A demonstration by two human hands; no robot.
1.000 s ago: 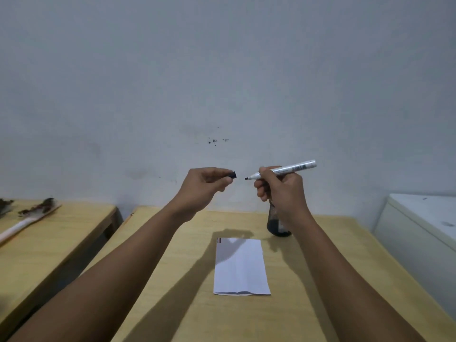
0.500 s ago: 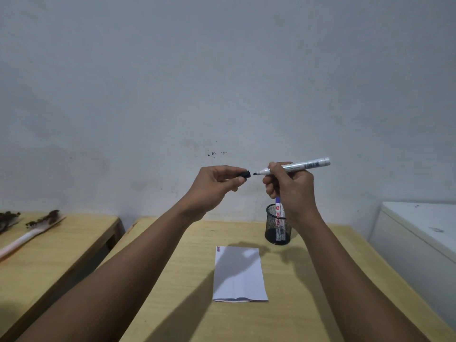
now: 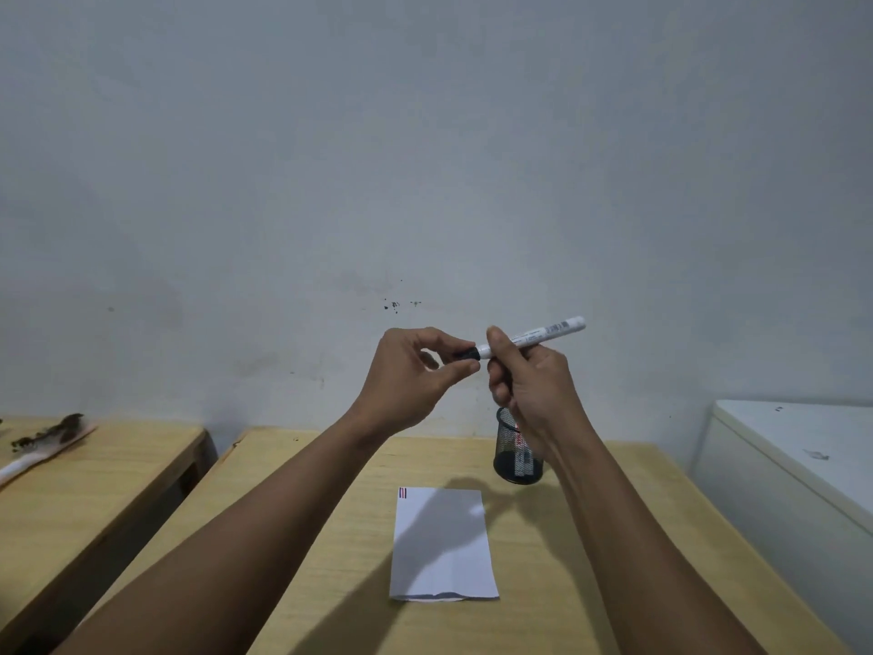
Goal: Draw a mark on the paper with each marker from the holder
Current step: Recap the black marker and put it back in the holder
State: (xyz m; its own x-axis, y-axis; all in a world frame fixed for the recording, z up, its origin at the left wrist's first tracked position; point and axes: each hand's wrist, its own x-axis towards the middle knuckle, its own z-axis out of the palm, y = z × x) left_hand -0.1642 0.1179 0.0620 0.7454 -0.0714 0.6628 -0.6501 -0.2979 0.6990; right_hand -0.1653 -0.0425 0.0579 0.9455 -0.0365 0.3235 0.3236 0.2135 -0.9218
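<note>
Black plastic cap (image 3: 465,355) now meets the nose of the white-barrelled marker (image 3: 531,334); half a second ago a gap showed between them, with the bare tip exposed. You are recapping, so this marker's turn looks finished.

Your left hand (image 3: 415,375) pinches the cap between thumb and fingertips, the other fingers loosely curled. Your right hand (image 3: 529,380) is closed round the barrel near its front, the tail pointing up and right. Both hands hang raised in front of the wall, well above the pale wooden tabletop (image 3: 330,536), forearms converging.

White folded paper (image 3: 441,546) lies flat below, with short red and dark strokes at its far left corner (image 3: 402,493). Black mesh holder (image 3: 517,458) stands just beyond the paper's right corner, partly behind your right wrist; at least one marker is inside, count unclear.
</note>
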